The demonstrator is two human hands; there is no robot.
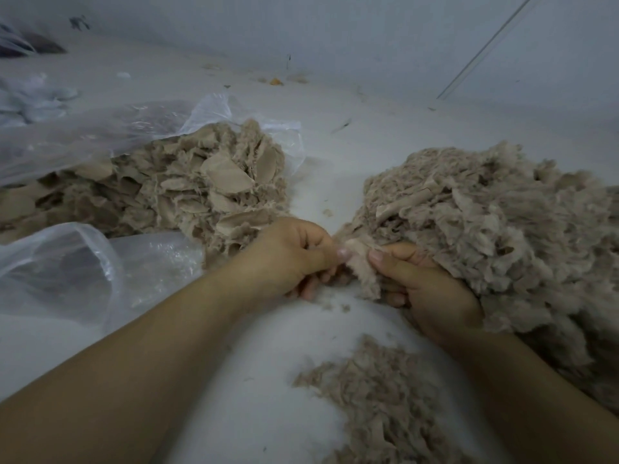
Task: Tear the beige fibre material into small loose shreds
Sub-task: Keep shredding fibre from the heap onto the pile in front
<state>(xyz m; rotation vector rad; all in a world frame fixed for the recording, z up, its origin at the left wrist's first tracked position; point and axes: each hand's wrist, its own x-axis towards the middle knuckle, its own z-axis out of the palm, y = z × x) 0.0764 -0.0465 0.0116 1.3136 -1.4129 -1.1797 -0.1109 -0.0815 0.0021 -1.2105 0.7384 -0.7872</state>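
Dim, bluish – soft (edges warped).

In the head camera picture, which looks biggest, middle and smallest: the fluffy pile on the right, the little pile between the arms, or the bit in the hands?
1. Right pile, biggest.
2. Small pile between the arms; it sits nearer the camera, so it may look bigger than it is.
3. Piece pinched by the left hand and right hand, smallest.

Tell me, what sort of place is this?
Probably a plain workroom floor for hand-sorting textile waste: beige fibre pieces spilling from a clear plastic bag, a big heap of torn shreds, and a bare pale floor against a blank wall.
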